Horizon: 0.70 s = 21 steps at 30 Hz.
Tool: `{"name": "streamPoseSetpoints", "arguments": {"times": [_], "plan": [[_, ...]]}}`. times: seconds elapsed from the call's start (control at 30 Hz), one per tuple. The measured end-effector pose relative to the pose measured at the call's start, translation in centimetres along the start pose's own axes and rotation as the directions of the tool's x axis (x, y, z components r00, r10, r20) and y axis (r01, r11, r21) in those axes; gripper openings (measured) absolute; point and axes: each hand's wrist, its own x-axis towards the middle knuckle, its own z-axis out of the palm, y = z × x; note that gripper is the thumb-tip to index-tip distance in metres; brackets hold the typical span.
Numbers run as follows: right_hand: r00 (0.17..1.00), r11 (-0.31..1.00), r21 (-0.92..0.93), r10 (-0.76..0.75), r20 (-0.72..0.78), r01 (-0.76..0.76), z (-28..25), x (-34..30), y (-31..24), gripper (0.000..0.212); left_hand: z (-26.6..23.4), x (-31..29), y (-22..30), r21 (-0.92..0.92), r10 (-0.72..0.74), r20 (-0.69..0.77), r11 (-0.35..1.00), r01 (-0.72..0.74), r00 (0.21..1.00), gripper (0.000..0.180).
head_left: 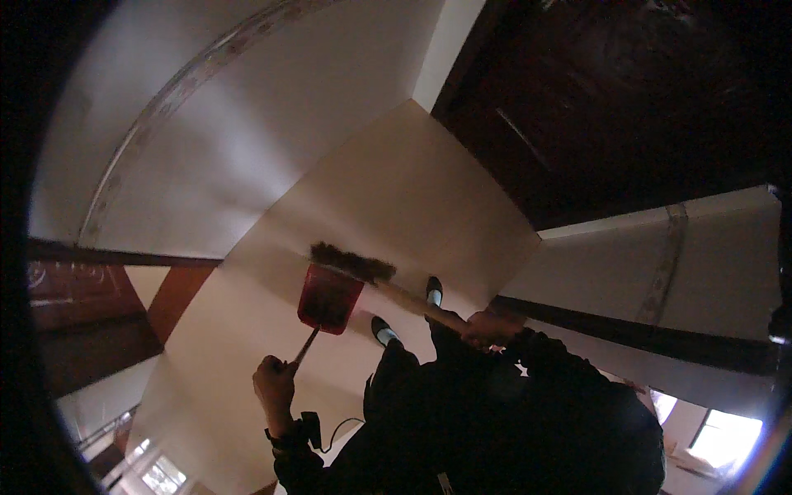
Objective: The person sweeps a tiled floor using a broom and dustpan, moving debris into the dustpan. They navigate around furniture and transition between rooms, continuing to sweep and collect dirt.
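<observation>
My left hand [274, 384] is closed around the thin dark handle of a red dustpan [346, 320], which rests on the floor ahead of me. In my right hand [490, 328] is the light wooden handle of a broom [412, 303], slanting down toward the left. The broom's dark bristle head [353, 262] lies across the far edge of the dustpan, by its mouth. Whether they touch is hard to tell. The pan's inside is too dark to make out any contents.
My feet in dark shoes [379, 328] stand on the pale floor [396, 190] right of the dustpan. A pale wall [206, 132] with a patterned band runs along the left. A dark door [610, 107] is at the far right, and a brown door [87, 305] at the left.
</observation>
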Motion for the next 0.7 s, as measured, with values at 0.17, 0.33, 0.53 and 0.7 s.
{"name": "streamPoseSetpoints", "arguments": {"times": [0.17, 0.33, 0.53, 0.7], "plan": [[0.873, 0.926, -0.297, -0.333, -0.357, 0.232, 7.1, -5.6, -2.8, 0.019, -0.3, 0.1, 4.2, -0.466, 0.163, 0.120, 0.880, -0.089, 0.979, 0.020], [0.736, 0.822, -0.296, -0.568, -0.368, 0.486, 9.2, -8.2, -5.5, 0.019, 0.9, -0.4, 10.5, -0.391, 0.151, 0.134, 0.916, -0.088, 0.979, 0.017], [0.704, 0.771, -0.135, -0.626, -0.335, 0.622, 10.3, -14.6, -6.0, 0.024, 2.9, -2.1, 19.1, -0.409, 0.104, 0.107, 0.911, -0.052, 0.989, 0.019], [0.622, 0.705, -0.198, -0.699, -0.352, 0.681, 13.1, -24.3, -8.4, 0.026, 2.1, -3.6, 28.3, -0.547, 0.158, 0.117, 0.834, -0.069, 0.981, 0.022]]}}
